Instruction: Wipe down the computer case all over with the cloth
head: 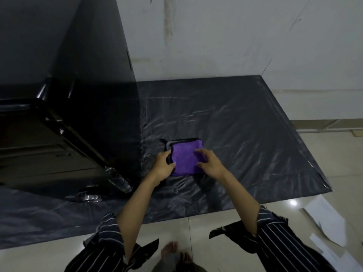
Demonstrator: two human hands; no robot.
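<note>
A folded purple cloth (185,157) with a dark hem lies flat on the black plastic sheet (245,134). My left hand (164,166) grips the cloth's left edge, fingers curled over the hem. My right hand (210,162) rests on the cloth's right side, fingertips on top and thumb at its near edge. The black computer case (74,79) stands tall at the left, its glossy front panel and a round foot (90,196) near my left forearm.
The plastic sheet covers a pale tiled floor (196,232) and ends at a white wall (235,36). White paper sheets (330,228) lie on the tiles at the right. My bare feet (176,254) show at the bottom.
</note>
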